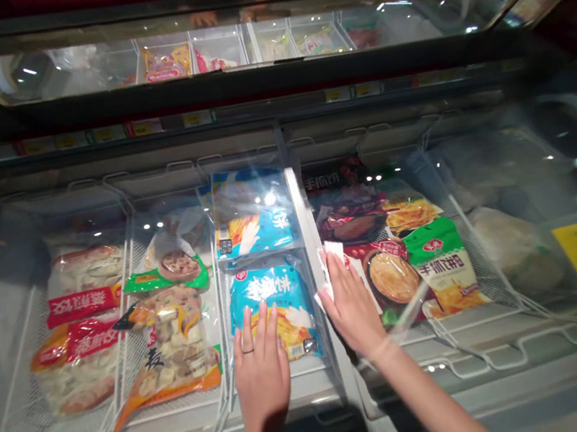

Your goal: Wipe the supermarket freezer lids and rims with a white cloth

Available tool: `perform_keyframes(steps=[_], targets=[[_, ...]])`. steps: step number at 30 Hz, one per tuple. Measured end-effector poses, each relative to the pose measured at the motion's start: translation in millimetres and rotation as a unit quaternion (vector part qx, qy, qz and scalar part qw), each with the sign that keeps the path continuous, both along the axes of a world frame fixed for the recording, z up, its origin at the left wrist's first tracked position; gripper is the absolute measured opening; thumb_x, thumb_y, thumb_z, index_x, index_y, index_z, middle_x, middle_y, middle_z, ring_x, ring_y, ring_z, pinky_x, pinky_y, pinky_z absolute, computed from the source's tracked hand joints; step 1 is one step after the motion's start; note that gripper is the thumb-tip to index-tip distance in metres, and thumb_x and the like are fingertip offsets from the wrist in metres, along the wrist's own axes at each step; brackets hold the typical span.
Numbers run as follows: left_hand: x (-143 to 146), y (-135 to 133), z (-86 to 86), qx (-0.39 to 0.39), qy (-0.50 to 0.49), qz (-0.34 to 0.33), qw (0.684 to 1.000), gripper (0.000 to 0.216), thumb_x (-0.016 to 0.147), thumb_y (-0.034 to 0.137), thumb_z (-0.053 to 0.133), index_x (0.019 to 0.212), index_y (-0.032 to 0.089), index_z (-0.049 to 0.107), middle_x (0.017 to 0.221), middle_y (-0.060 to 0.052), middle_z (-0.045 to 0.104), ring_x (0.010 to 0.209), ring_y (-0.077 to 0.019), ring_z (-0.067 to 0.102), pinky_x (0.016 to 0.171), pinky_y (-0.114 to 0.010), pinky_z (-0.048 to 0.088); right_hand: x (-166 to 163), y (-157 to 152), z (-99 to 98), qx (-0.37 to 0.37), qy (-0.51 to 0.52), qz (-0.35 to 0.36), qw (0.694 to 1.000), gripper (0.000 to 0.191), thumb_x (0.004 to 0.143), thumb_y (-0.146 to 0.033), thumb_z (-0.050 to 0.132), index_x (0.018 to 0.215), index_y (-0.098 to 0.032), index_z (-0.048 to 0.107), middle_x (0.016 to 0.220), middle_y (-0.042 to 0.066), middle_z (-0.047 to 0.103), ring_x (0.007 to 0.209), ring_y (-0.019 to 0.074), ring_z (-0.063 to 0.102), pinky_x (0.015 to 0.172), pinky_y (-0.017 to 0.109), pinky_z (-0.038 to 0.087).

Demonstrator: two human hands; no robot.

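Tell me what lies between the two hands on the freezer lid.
In the head view, the white lid frame edge runs between the left hand and the right hand, with the blue frozen-food bag's right side beneath the glass.

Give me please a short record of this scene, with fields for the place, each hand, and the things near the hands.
place: chest freezer with glass lids and wire baskets
left hand: flat on the glass, fingers spread, over a blue packet
right hand: on the lid frame, pressing a white cloth
left of the hands: orange dumpling bag, red bags
right of the hands: green pancake packet
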State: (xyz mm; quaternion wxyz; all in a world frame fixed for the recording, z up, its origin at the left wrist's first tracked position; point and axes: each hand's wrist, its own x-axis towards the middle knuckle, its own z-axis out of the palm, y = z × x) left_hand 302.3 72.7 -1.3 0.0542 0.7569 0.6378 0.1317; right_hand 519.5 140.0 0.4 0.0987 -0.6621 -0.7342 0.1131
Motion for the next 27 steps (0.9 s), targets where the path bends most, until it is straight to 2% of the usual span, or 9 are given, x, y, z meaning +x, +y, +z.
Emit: perform_keyframes(steps=[4,6,8,11,15,18,20,23,27], targets=[[1,2,6.8,-0.017,0.008,0.015,1.0,0.07,0.1,0.01,0.049,0.166,0.029,0.038,0.166,-0.005,0.046,0.159,-0.0317,0.036,0.13,-0.056,0.034,22,-119,-17.9,-0.022,0.004,0.051,0.998,0.085,0.107,-0.032,0.04,0.171,-0.022,-0.015,0.17,0.011,0.042,0.153,0.0285,0.048,0.121,0.052,0.046],[3,3,9.0,-0.022,0.008,0.018,1.0,0.066,0.1,0.012,0.048,0.165,0.027,0.042,0.167,-0.007,0.046,0.16,-0.033,0.035,0.13,-0.058,0.033,33,-155,-21.5,-0.037,0.006,0.077,0.996,0.086,0.106,-0.032,0.042,0.172,-0.023,-0.013,0.168,0.009,0.045,0.151,0.0277,0.05,0.121,0.05,0.045],[8,3,10.3,-0.027,0.008,0.024,0.999,0.064,0.101,0.012,0.044,0.164,0.023,0.043,0.168,-0.009,0.044,0.161,-0.0336,0.032,0.13,-0.059,0.032,45,-168,-19.7,-0.038,0.009,0.102,0.994,0.086,0.106,-0.033,0.043,0.172,-0.024,-0.013,0.168,0.007,0.046,0.152,0.0263,0.05,0.123,0.048,0.043],[27,-4,11.2,-0.033,-0.005,0.047,0.998,0.061,0.104,0.015,0.04,0.166,0.019,0.04,0.17,-0.012,0.041,0.161,-0.0329,0.031,0.13,-0.06,0.031,73,-154,-10.7,-0.03,0.007,0.099,0.995,0.084,0.109,-0.036,0.041,0.172,-0.024,-0.013,0.171,0.007,0.041,0.156,0.0261,0.043,0.126,0.049,0.038],[62,-28,8.9,-0.052,-0.04,0.071,0.995,0.062,0.107,0.022,0.04,0.168,0.024,0.032,0.174,-0.01,0.034,0.163,-0.0305,0.028,0.131,-0.06,0.03,138,-109,-3.7,-0.015,-0.015,-0.005,1.0,0.076,0.109,-0.042,0.035,0.174,-0.018,0.001,0.174,0.013,0.034,0.16,0.0307,0.035,0.129,0.056,0.032],[78,-43,5.3,-0.046,-0.028,0.091,0.994,0.061,0.107,0.023,0.04,0.168,0.023,0.034,0.174,-0.009,0.034,0.164,-0.0305,0.027,0.131,-0.059,0.028,189,-83,-9.5,-0.004,-0.035,-0.086,0.996,0.076,0.108,-0.046,0.034,0.173,-0.014,0.012,0.176,0.016,0.029,0.162,0.0338,0.029,0.129,0.061,0.028],[82,-47,3.5,-0.035,-0.016,0.097,0.995,0.06,0.107,0.023,0.04,0.167,0.021,0.037,0.173,-0.009,0.035,0.163,-0.0303,0.027,0.132,-0.058,0.028,205,-69,-15.8,0.012,-0.038,-0.123,0.992,0.077,0.107,-0.046,0.033,0.172,-0.011,0.013,0.176,0.019,0.028,0.163,0.0353,0.026,0.129,0.063,0.027],[82,-47,2.6,-0.022,-0.01,0.096,0.995,0.06,0.106,0.023,0.041,0.166,0.022,0.038,0.173,-0.007,0.037,0.163,-0.0292,0.029,0.132,-0.056,0.028,188,-49,-22.2,0.04,-0.02,-0.134,0.99,0.075,0.107,-0.044,0.031,0.172,-0.01,0.014,0.175,0.021,0.029,0.163,0.0372,0.026,0.129,0.067,0.023],[81,-46,3.5,-0.019,-0.003,0.103,0.994,0.06,0.105,0.023,0.042,0.165,0.023,0.04,0.172,-0.006,0.038,0.162,-0.0271,0.031,0.133,-0.053,0.029,108,-13,-21.2,0.049,0.02,-0.044,0.998,0.072,0.107,-0.038,0.032,0.172,-0.011,0.016,0.175,0.018,0.031,0.162,0.0364,0.026,0.131,0.067,0.018]])
